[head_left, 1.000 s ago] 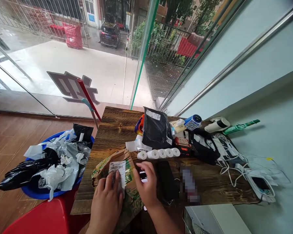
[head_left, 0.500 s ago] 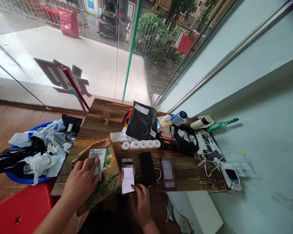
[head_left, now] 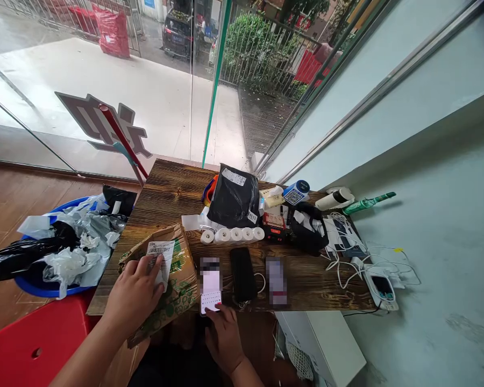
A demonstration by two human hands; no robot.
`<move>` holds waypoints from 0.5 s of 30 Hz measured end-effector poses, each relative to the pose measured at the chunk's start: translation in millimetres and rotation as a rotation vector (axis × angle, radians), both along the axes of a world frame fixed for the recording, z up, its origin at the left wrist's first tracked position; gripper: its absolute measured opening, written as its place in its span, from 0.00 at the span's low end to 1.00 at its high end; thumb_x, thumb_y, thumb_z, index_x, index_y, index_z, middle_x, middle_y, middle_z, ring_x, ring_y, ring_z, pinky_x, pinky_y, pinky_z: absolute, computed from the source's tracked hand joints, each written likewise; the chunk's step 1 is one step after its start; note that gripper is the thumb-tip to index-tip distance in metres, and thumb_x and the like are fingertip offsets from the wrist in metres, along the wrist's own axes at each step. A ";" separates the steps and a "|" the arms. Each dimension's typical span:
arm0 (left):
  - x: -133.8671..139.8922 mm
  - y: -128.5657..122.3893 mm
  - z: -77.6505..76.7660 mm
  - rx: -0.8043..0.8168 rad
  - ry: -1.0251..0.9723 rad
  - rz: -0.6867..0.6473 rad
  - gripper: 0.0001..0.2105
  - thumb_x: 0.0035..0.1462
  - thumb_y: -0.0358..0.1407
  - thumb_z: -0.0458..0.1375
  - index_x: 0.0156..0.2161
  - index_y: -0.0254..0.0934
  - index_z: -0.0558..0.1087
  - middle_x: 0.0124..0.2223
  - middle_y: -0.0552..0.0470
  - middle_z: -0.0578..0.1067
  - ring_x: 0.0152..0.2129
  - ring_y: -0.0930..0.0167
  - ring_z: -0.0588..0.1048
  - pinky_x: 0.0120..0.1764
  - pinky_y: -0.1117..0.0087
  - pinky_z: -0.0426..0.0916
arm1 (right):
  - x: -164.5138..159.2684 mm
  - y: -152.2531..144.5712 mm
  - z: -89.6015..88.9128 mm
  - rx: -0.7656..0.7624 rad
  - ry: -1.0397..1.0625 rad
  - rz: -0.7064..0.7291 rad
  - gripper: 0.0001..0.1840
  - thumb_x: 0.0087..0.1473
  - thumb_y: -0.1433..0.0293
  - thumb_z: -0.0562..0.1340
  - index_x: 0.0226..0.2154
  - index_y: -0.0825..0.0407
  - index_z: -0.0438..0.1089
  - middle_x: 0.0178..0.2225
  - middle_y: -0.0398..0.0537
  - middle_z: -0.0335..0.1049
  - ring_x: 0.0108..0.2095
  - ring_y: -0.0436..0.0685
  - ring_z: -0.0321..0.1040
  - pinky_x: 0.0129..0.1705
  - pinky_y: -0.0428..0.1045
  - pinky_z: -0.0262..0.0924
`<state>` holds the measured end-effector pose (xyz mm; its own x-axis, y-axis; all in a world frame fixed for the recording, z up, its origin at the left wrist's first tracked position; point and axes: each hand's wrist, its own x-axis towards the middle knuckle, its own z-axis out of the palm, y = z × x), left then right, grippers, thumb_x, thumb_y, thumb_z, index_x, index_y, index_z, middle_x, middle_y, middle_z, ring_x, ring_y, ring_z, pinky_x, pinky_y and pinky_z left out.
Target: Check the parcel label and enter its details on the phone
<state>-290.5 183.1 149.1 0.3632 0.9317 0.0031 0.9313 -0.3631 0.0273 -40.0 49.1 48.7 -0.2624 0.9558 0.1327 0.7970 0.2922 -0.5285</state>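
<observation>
My left hand (head_left: 135,287) lies on a worn cardboard box (head_left: 179,293) at the table's left edge. Its fingers are stretched out over a white shipping label (head_left: 166,259) and cover part of it. At the front edge, my right hand (head_left: 226,333) touches the lower end of a smartphone (head_left: 211,284) with a fingertip, where a keyboard shows on the lit screen. The phone lies flat, and its upper screen is blurred. Beside it are a dark phone or case with a white loop (head_left: 243,275) and another blurred lit phone (head_left: 276,282).
Behind the phones stand several white paper rolls (head_left: 236,235) and a black mailer parcel (head_left: 236,199). White cables (head_left: 342,274) crowd the right end near the wall. A blue tub (head_left: 32,285) full of plastic waste and a red stool (head_left: 28,344) are at left.
My right hand has shifted slightly left over the phone's keyboard. My left hand stays on the box. The view has tilted a little.
</observation>
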 end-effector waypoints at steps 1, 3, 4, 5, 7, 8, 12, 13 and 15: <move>-0.1 -0.1 -0.1 -0.003 -0.001 0.001 0.23 0.55 0.35 0.51 0.54 0.27 0.68 0.48 0.34 0.72 0.39 0.55 0.67 0.42 0.55 0.66 | 1.1 -0.2 -1.4 0.014 -0.006 -0.036 0.23 0.48 0.77 0.59 0.49 0.51 0.63 0.41 0.51 0.73 0.45 0.61 0.65 0.43 0.57 0.63; -0.4 -0.3 -0.3 -0.008 -0.006 0.001 0.23 0.55 0.35 0.51 0.55 0.27 0.68 0.48 0.34 0.72 0.39 0.56 0.67 0.42 0.55 0.66 | 4.4 -0.1 -4.7 0.040 -0.018 -0.106 0.20 0.51 0.76 0.57 0.49 0.55 0.63 0.41 0.56 0.71 0.43 0.62 0.65 0.41 0.59 0.63; -0.5 -0.4 -0.2 -0.008 -0.008 0.002 0.23 0.55 0.35 0.51 0.54 0.27 0.68 0.48 0.34 0.72 0.39 0.56 0.67 0.42 0.55 0.66 | 6.1 0.4 -6.2 0.051 -0.023 -0.131 0.19 0.52 0.76 0.57 0.49 0.56 0.63 0.41 0.58 0.70 0.42 0.63 0.65 0.41 0.59 0.63; -0.4 -0.4 0.0 -0.008 -0.009 0.001 0.23 0.55 0.35 0.51 0.54 0.27 0.68 0.48 0.35 0.72 0.39 0.56 0.67 0.43 0.55 0.66 | 7.7 1.0 -7.4 0.059 -0.026 -0.143 0.19 0.53 0.76 0.57 0.49 0.56 0.63 0.40 0.58 0.70 0.42 0.63 0.65 0.41 0.60 0.63; 0.1 -0.3 0.7 -0.009 -0.009 0.002 0.22 0.55 0.35 0.50 0.54 0.27 0.68 0.48 0.35 0.72 0.39 0.56 0.66 0.43 0.55 0.66 | 9.8 2.5 -8.4 0.069 -0.025 -0.146 0.19 0.53 0.75 0.57 0.49 0.55 0.63 0.40 0.56 0.70 0.43 0.63 0.65 0.41 0.60 0.63; 0.5 -0.1 1.1 -0.009 -0.009 0.004 0.23 0.55 0.34 0.50 0.54 0.27 0.68 0.48 0.35 0.72 0.39 0.56 0.66 0.43 0.55 0.66 | 10.2 3.3 -8.1 0.072 -0.024 -0.142 0.19 0.53 0.75 0.57 0.49 0.55 0.63 0.39 0.56 0.71 0.43 0.63 0.65 0.42 0.60 0.62; 2.1 0.6 1.5 0.000 -0.006 0.002 0.22 0.55 0.35 0.50 0.54 0.27 0.68 0.47 0.35 0.72 0.38 0.56 0.66 0.43 0.55 0.66 | 7.2 6.5 -3.0 0.054 -0.013 -0.088 0.20 0.52 0.75 0.57 0.49 0.55 0.62 0.41 0.56 0.72 0.43 0.63 0.65 0.42 0.59 0.63; 2.2 0.6 1.1 0.006 -0.003 0.000 0.22 0.55 0.35 0.50 0.54 0.27 0.69 0.47 0.35 0.72 0.38 0.56 0.66 0.43 0.55 0.66 | 5.5 7.3 -1.2 0.045 -0.007 -0.059 0.21 0.51 0.76 0.57 0.49 0.54 0.62 0.41 0.54 0.72 0.44 0.62 0.65 0.42 0.59 0.63; 2.0 0.7 0.0 0.014 0.002 -0.003 0.22 0.55 0.34 0.51 0.54 0.27 0.69 0.47 0.35 0.71 0.38 0.56 0.66 0.43 0.55 0.66 | 1.8 8.7 2.1 0.023 0.003 0.002 0.24 0.47 0.76 0.59 0.49 0.51 0.63 0.40 0.49 0.74 0.45 0.61 0.65 0.44 0.57 0.63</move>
<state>-288.5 183.8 149.1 0.3658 0.9306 0.0155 0.9304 -0.3660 0.0207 -38.3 57.7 50.8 -0.2638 0.9519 0.1558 0.7948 0.3060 -0.5241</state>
